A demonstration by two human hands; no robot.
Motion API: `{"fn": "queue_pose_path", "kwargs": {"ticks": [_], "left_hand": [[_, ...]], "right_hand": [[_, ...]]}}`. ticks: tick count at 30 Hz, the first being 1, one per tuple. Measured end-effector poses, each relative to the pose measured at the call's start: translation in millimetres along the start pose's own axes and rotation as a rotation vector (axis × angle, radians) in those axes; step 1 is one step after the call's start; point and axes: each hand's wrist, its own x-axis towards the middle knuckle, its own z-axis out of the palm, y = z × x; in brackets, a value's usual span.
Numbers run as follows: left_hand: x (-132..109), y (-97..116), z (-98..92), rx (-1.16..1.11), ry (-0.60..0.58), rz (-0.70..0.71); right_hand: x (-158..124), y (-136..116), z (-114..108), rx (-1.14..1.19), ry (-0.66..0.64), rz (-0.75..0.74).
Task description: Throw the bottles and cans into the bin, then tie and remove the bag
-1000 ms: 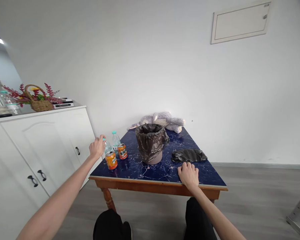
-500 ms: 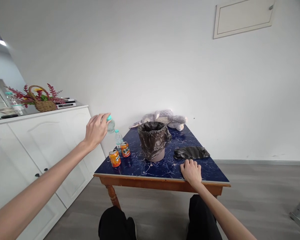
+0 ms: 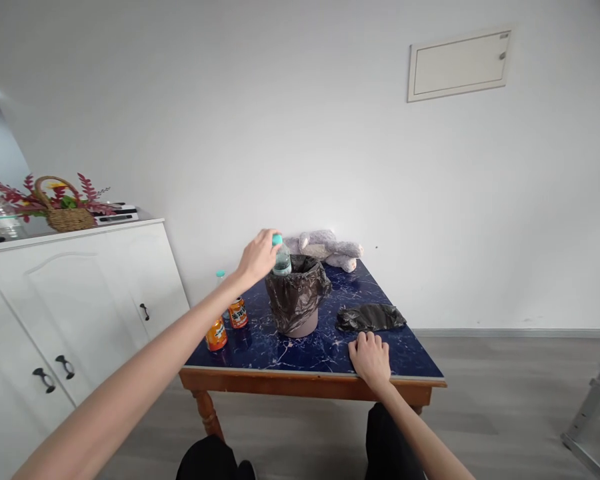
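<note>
My left hand (image 3: 259, 257) grips a clear plastic bottle (image 3: 283, 260) by its teal cap. The bottle hangs upright at the mouth of a trash can (image 3: 307, 325) lined with a black plastic bag (image 3: 296, 300); its lower end is hidden by the bag's rim. Near the table's front edge rests my right hand (image 3: 371, 358), fingers curled down on the tabletop; whether anything lies under them is hidden. Just beyond it is a folded black plastic bag (image 3: 371, 317). Two orange drink cans, one in front (image 3: 217, 335) and one behind (image 3: 238, 313), stand left of the trash can, partly covered by my left arm.
Another teal-capped bottle (image 3: 221, 275) stands behind the cans. A grey plush toy (image 3: 343, 249) lies at the back of the blue marble-patterned table (image 3: 300, 360). To the left is a white cabinet (image 3: 115, 280) carrying a flower basket (image 3: 70, 219). A metal stool (image 3: 587, 407) stands at right.
My left hand has carried the bottle rightward from beside the table to the trash can's opening. My right hand stays on the table. The camera view has shifted slightly.
</note>
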Motion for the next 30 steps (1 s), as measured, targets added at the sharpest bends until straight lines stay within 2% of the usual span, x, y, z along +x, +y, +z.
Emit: {"fn": "queue_pose_path", "kwargs": {"ticks": [4,6,8,12,15,18,24,30], "left_hand": [[7.7,-17.3,33.9,0.018,-0.239,0.002],[13.5,-34.5,39.7,0.025,-0.353,-0.005],[17.7,-56.6,38.0,0.044,-0.414,-0.028],[9.6,-107.8,23.2,0.162,-0.398,-0.144],[-13.3,-143.4,15.8,0.274,-0.376,-0.281],[-41.6,-170.7,18.6,0.350,-0.355,-0.415],[-78.8,-205.0,39.6,0.383,-0.314,-0.549],[-82.9,-227.9,60.8,0.359,-0.330,-0.564]], "right_hand": [[1.8,-1.1,-1.5,0.005,0.019,-0.001],[2.3,-1.5,-2.0,0.005,0.025,-0.005],[2.5,-1.5,-1.9,0.004,0.025,-0.008],[1.7,-0.3,-0.6,0.004,0.017,-0.004],[0.8,1.1,0.3,0.000,0.008,-0.006],[0.2,2.0,0.0,-0.006,0.006,-0.017],[1.7,2.6,0.3,-0.018,0.003,-0.021],[4.2,2.6,1.6,-0.025,-0.001,-0.024]]}}
